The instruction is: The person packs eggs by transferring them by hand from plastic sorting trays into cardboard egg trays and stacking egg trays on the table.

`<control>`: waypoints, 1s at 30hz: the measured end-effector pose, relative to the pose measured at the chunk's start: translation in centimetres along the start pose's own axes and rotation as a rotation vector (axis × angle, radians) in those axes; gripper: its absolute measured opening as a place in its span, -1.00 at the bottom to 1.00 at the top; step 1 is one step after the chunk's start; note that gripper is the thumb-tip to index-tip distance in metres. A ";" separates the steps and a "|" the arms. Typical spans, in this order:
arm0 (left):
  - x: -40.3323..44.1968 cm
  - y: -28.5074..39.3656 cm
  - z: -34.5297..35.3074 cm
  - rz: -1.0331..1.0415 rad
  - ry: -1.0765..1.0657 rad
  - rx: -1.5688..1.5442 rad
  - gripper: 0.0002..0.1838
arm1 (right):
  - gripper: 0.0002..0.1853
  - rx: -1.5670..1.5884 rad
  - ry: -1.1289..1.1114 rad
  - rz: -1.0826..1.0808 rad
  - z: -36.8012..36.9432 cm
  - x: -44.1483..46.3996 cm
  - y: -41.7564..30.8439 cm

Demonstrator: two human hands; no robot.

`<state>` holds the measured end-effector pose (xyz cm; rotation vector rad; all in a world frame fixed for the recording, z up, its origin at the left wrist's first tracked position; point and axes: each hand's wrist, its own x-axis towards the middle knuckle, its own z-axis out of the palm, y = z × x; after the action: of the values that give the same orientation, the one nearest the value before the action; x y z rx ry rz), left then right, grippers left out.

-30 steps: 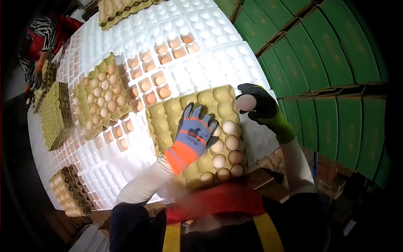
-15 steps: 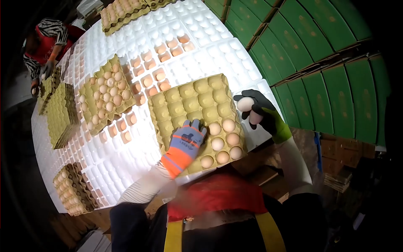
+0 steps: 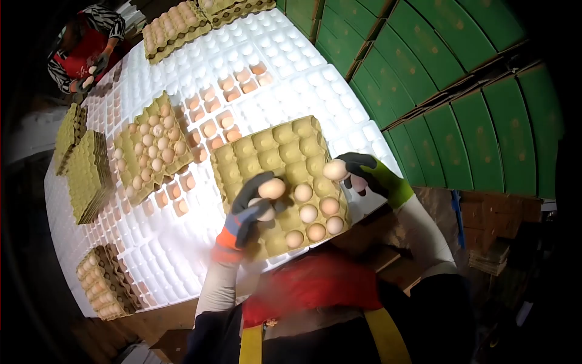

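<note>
An egg tray (image 3: 267,142) of yellowish pulp lies in front of me on the white table. Several eggs (image 3: 308,213) sit in cups at its near right part. My left hand (image 3: 245,212), in a grey and orange glove, is over the tray's near left part with its fingers curled round two eggs (image 3: 271,188). At the tray's right edge my right hand (image 3: 373,176), in a dark and lime-green glove, grips a pale egg (image 3: 335,170) at its fingertips. A second egg (image 3: 357,183) shows partly beneath those fingers.
White moulded trays (image 3: 285,97) cover the table, some cups holding eggs. A loaded pulp tray (image 3: 156,142) and stacked empty trays (image 3: 88,176) lie left. More filled trays (image 3: 176,30) stand at the back. Green boxes (image 3: 436,151) line the right. A co-worker (image 3: 88,48) holds eggs far left.
My left hand has turned and lifted from the tray, now showing two eggs in its fingers. My right hand has moved left and down to the tray's edge with its eggs.
</note>
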<state>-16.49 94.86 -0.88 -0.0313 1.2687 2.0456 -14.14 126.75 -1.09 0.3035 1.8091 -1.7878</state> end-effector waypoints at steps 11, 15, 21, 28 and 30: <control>5.5 -2.4 6.7 0.082 0.070 1.908 -0.76 | -0.47 0.143 -0.085 -0.403 -2.6 2.8 1.6; 5.2 -0.4 5.8 0.223 -0.073 1.919 -0.72 | -0.36 0.092 -0.183 -0.588 -3.9 4.0 1.2; 7.1 2.5 1.2 0.304 0.008 0.887 -0.51 | -0.47 0.252 -0.189 -0.326 -5.5 5.8 0.8; 21.6 5.0 -3.8 0.456 0.321 1.148 -0.55 | -0.66 -0.052 0.265 -0.282 -9.8 18.7 -3.5; 26.1 6.1 -3.6 0.417 0.409 1.331 -0.55 | -0.65 -0.343 0.423 -0.413 -11.8 24.2 -4.6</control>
<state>-40.59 104.99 -7.70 0.4769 2.8306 1.1071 -39.00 132.27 -10.96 0.1886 2.5944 -1.7158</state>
